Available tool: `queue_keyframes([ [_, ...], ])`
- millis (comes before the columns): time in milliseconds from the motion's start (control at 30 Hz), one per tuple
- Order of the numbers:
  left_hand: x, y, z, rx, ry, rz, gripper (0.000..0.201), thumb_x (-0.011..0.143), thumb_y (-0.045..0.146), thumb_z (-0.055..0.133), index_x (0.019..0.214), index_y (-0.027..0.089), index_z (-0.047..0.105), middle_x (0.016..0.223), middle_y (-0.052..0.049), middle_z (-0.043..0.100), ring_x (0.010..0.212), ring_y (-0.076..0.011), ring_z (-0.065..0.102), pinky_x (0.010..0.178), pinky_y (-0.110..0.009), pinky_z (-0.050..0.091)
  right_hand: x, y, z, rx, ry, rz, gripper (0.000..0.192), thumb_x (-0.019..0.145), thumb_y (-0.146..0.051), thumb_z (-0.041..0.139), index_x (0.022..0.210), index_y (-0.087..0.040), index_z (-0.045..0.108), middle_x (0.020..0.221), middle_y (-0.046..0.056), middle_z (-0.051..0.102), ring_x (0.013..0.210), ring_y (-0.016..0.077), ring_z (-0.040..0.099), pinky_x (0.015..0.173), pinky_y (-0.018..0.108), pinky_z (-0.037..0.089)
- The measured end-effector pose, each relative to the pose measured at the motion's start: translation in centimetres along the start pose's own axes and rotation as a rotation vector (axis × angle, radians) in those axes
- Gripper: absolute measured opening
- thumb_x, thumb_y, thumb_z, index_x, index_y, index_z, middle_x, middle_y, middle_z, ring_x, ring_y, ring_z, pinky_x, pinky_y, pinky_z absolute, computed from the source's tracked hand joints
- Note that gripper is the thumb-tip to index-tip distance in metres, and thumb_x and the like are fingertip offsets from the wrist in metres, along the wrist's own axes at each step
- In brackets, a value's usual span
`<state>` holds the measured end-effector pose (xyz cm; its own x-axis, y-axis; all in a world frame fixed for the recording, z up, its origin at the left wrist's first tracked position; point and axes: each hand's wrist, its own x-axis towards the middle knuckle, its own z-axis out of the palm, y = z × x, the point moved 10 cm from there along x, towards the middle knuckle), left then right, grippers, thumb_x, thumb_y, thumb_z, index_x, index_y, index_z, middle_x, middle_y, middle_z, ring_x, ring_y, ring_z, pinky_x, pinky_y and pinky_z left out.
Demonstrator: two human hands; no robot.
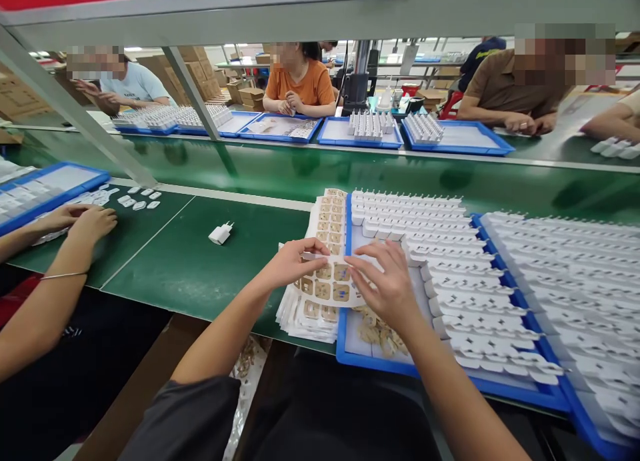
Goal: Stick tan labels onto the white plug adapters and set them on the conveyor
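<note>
The left hand pinches the sheet, likely light, floppy, best held by its edges; whether the right hand grips is unclear.

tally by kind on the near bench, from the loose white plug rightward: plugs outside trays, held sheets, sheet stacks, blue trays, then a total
Loose white plug: 1
Held sheet: 1
Sheet stack: 1
Blue trays: 2
Total: 5
</note>
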<state>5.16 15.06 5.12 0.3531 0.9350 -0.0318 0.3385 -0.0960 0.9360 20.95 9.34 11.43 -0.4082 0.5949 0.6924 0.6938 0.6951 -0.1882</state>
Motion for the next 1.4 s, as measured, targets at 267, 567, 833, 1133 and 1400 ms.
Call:
queue_keyframes([
  [267, -0.2, 0.9, 1.5, -0.166, 0.001, -0.007, 0.026, 0.080, 0.040, 0.073, 0.085, 0.018, 0.060, 0.077, 0.000, 0.063, 0.062, -0.0101, 0.055, 0.053, -0.020, 0.043, -0.6, -0.7, 0.7, 0.164, -0.003, -0.040, 0.027, 0.092, -0.016, 0.062, 0.114, -0.029, 0.069, 0.106, 0.006, 0.072, 0.099, 0.0237, 0.061, 0.101, 0.050, 0.043],
  [567, -0.5, -0.1, 4.2, -0.370, -0.229, -0.119, 0.030, 0.081, 0.043, 0.072, 0.094, 0.019, 0.059, 0.065, 0.005, 0.049, 0.052, -0.0063, 0.036, 0.046, -0.018, 0.031, -0.9, -1.1, -0.3, 0.257, 0.038, -0.089, 0.017, 0.093, -0.015, 0.062, 0.101, -0.027, 0.071, 0.099, 0.005, 0.075, 0.092, 0.0215, 0.062, 0.088, 0.043, 0.050],
  [833, 0.3, -0.9, 3.1, -0.308, -0.139, -0.135, 0.028, 0.078, 0.038, 0.072, 0.095, 0.019, 0.061, 0.071, 0.001, 0.057, 0.056, -0.0090, 0.048, 0.047, -0.019, 0.035, -1.8, -0.1, -1.3, 0.364, 0.072, -0.025, 0.017, 0.092, -0.013, 0.059, 0.102, -0.025, 0.066, 0.099, 0.006, 0.073, 0.094, 0.0225, 0.065, 0.087, 0.043, 0.052],
  [1133, 4.3, 0.0, 1.9, 0.575, 0.139, 0.132, 0.013, 0.082, 0.023, 0.060, 0.088, 0.025, 0.071, 0.099, -0.005, 0.073, 0.107, -0.0306, 0.060, 0.095, -0.047, 0.043, -6.3, 2.3, -1.0, 0.462, 0.027, 0.246, 0.011, 0.093, -0.014, 0.054, 0.095, -0.023, 0.061, 0.084, 0.004, 0.069, 0.080, 0.0188, 0.066, 0.072, 0.034, 0.055],
  [1400, 11.0, 6.4, 14.8, 0.777, -0.048, 0.400, 0.041, 0.084, 0.041, 0.071, 0.113, 0.014, 0.064, 0.115, -0.017, 0.065, 0.116, -0.0360, 0.053, 0.098, -0.049, 0.040, -7.0, 2.0, 0.3, 0.454, -0.027, 0.221, 0.010, 0.091, -0.015, 0.054, 0.088, -0.023, 0.060, 0.080, 0.004, 0.068, 0.077, 0.0193, 0.063, 0.073, 0.035, 0.053],
])
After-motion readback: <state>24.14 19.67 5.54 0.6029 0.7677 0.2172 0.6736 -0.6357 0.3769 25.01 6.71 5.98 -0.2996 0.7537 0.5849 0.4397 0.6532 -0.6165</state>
